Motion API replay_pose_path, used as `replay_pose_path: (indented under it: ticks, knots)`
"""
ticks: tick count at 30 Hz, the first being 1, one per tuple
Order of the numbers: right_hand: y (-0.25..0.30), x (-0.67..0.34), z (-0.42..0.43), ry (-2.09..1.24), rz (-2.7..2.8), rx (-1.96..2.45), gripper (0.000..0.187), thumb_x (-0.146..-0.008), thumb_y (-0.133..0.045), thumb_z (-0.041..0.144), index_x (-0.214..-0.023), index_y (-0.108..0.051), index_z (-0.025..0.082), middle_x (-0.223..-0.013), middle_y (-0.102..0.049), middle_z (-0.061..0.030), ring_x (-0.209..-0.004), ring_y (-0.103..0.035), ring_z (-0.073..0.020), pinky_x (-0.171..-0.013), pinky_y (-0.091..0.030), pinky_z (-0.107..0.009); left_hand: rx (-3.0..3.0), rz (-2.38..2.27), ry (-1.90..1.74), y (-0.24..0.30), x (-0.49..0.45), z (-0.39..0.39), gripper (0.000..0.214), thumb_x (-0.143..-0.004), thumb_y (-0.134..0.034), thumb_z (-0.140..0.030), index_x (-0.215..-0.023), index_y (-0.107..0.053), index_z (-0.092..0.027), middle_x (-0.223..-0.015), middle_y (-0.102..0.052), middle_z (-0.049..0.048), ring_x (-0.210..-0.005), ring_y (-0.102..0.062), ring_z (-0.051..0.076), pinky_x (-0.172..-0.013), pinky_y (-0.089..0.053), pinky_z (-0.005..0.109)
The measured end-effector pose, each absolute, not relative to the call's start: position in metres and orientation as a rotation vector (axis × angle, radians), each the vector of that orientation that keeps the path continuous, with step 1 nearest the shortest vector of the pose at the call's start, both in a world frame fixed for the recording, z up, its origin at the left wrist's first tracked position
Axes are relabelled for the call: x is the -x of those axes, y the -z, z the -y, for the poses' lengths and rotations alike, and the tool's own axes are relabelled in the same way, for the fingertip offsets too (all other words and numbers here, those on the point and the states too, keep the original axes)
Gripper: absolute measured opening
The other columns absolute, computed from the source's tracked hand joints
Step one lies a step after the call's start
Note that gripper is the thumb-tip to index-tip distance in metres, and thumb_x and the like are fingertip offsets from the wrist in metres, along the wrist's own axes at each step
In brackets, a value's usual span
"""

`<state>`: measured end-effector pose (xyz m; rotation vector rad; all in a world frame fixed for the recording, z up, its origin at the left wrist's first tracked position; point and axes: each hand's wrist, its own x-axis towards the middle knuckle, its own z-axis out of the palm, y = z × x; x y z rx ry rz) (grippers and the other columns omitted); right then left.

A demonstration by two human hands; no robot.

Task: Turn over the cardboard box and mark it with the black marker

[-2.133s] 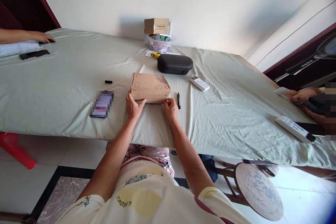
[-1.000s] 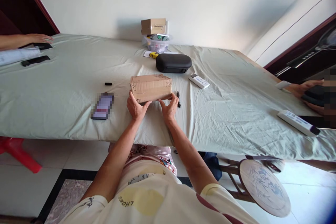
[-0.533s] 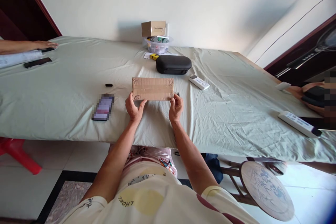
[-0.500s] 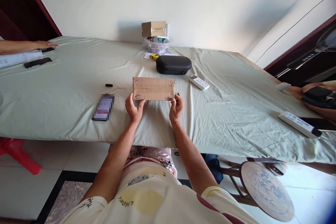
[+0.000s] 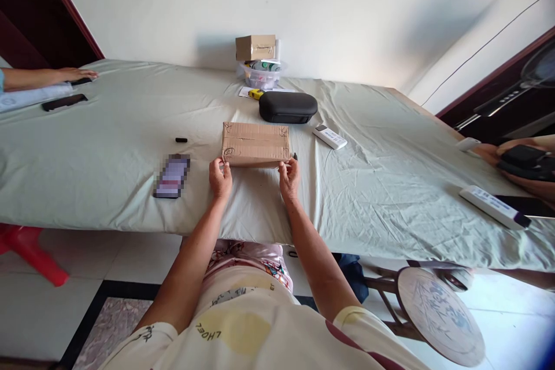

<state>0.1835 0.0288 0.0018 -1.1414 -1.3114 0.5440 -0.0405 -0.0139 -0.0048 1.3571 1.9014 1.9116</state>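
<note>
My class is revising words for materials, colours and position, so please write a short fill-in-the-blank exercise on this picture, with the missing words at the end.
1. The box that the person's left hand and right hand touch is made of ____.
2. From the person's side, the phone with the lit screen lies to the ____ of this box.
3. The rounded case beyond the box is coloured ____.

Missing words: cardboard; left; black.

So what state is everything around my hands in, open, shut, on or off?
Cardboard box: closed on visible faces
Left hand: gripping the box's near left corner
Right hand: gripping its near right corner
Black case: shut
Phone: face up, screen lit
Small black cap: lying loose
Black marker: mostly hidden, capping unclear
White device: power unclear
</note>
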Motion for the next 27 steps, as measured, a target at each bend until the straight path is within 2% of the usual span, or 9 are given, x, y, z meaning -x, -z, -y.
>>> replay_pose_path:
  ticks: [3,8,12,18,27]
  knots:
    - [0.003,-0.185,-0.032,-0.552,1.383,1.24,0.032,-0.093,-0.057,0.049,-0.11,-0.062,0.022,-0.11,-0.066,-0.0077,-0.074,-0.059,-0.0145,-0.073,-0.055,-0.032,-1.349,-1.88,-1.84,0.007,0.042,0.013,0.017,-0.094,-0.057,-0.023,-0.11,-0.058,-0.021,-0.111,-0.066,0.0129,-0.104,-0.068,0.024,-0.088,-0.059,0.036]
    - [0.011,-0.187,-0.035,-0.456,1.496,1.42,0.019,-0.086,-0.056,0.036,-0.098,-0.061,0.022,-0.103,-0.07,-0.007,-0.071,-0.057,-0.0149,-0.076,-0.053,-0.034,-1.371,-1.902,-1.74,0.01,0.041,0.013,0.024,-0.09,-0.062,-0.022,-0.113,-0.056,-0.021,-0.115,-0.066,0.0128,-0.105,-0.068,0.025,-0.091,-0.06,0.038]
    - [0.014,-0.187,-0.036,-0.424,1.526,1.44,0.021,-0.083,-0.055,0.034,-0.1,-0.06,0.022,-0.104,-0.07,-0.0072,-0.071,-0.056,-0.0148,-0.078,-0.051,-0.034,-1.393,-1.92,-1.729,0.013,0.041,0.011,0.026,-0.091,-0.063,-0.023,-0.116,-0.056,-0.021,-0.117,-0.067,0.0136,-0.106,-0.069,0.025,-0.09,-0.061,0.038]
    - [0.012,-0.189,-0.036,-0.445,1.544,1.445,0.025,-0.079,-0.056,0.033,-0.101,-0.06,0.022,-0.103,-0.069,-0.0061,-0.071,-0.053,-0.0153,-0.079,-0.05,-0.035,-1.41,-1.982,-1.72,0.014,0.044,0.01,0.021,-0.089,-0.065,-0.024,-0.109,-0.059,-0.021,-0.109,-0.068,0.012,-0.098,-0.069,0.025,-0.086,-0.06,0.038]
    - [0.007,-0.189,-0.034,-0.491,1.508,1.459,0.021,-0.076,-0.057,0.032,-0.095,-0.056,0.024,-0.095,-0.066,-0.0035,-0.071,-0.054,-0.0161,-0.08,-0.05,-0.037,-1.348,-1.99,-1.681,0.01,0.046,0.011,0.015,-0.087,-0.06,-0.02,-0.101,-0.057,-0.023,-0.104,-0.068,0.0102,-0.098,-0.067,0.025,-0.096,-0.056,0.043]
